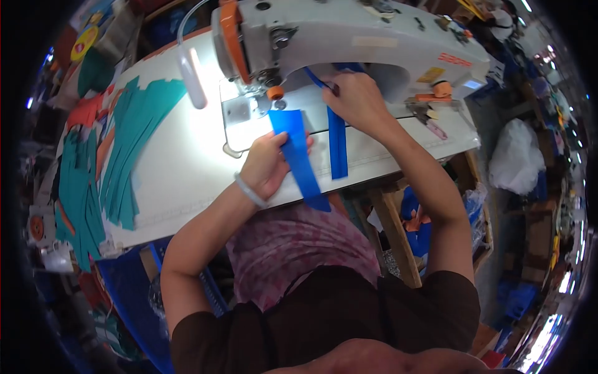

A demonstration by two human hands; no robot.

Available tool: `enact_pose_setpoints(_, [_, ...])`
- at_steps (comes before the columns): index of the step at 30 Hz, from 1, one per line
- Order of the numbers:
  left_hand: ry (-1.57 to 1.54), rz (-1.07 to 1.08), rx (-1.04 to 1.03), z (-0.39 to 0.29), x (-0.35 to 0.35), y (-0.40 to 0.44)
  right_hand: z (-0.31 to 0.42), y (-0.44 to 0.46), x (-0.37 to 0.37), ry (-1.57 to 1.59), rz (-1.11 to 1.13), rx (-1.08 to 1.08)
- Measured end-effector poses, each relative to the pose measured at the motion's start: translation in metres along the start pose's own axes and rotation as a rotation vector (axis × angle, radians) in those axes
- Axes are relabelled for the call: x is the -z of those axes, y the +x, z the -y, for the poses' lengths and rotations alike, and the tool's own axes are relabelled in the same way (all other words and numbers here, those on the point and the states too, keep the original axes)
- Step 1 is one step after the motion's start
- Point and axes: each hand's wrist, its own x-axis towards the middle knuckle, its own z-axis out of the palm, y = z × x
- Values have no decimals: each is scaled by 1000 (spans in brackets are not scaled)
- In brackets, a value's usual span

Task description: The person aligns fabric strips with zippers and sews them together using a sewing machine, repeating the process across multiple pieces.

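My left hand (268, 163) pinches a wide blue fabric strip (299, 153) between thumb and fingers, just in front of the needle area of the sewing machine (324, 31). The strip's lower end hangs over the table's front edge. Under the machine's arm, my right hand (358, 103) is closed on a narrow blue strip (317, 78); a small dark spot shows at its fingertips, too small to name. Below that hand, another blue fabric strip (337, 143) lies flat on the white table (187, 187).
Bundles of green fabric strips (140, 131) lie at the table's left, some over its edge. A lit lamp (194, 81) hangs beside the machine head. Pink-handled snips (433, 128) rest near the machine's right base. A wooden drawer (398, 237) with blue scraps is below.
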Motion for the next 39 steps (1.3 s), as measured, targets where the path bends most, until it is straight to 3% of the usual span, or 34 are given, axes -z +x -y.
enact_pose_setpoints(3, [-16, -15, 8, 3, 1, 9, 28, -44, 6, 96, 37, 172])
enact_pose_setpoints(6, [20, -65, 14, -1, -2, 10, 47, -87, 0, -68, 68, 344])
enact_pose_setpoints(11, [-109, 46, -5, -3, 0, 8, 66, -126, -7, -128, 157, 330])
enact_pose_setpoints(15, [134, 85, -133, 2, 6, 2, 70, -142, -15, 12, 181, 390])
enact_pose_setpoints(18, [229, 154, -180, 4, 19, -10, 53, -124, -3, 160, 358, 391])
enact_pose_setpoints(20, [320, 226, -215, 7, 27, -20, 42, -92, 0, 480, 145, 104])
enact_pose_setpoints(23, [356, 281, -247, 14, 33, -33, 34, -52, -16, 648, 3, 41])
enact_pose_setpoints(25, [390, 336, -286, 16, 37, -40, 37, -34, -26, 1010, 371, -53])
enact_pose_setpoints(31, [400, 246, -326, 22, 51, -49, 54, -5, -40, 802, 548, -44])
enact_pose_setpoints(35, [1183, 162, -455, 10, 64, -69, 54, 9, -60, 585, 453, -80])
enact_pose_setpoints(36, [1183, 159, -452, 6, 65, -66, 53, 10, -65, 588, 456, -80])
enact_pose_setpoints(39, [1707, 118, -691, -12, 70, -44, 49, 14, -80, 433, 330, 23])
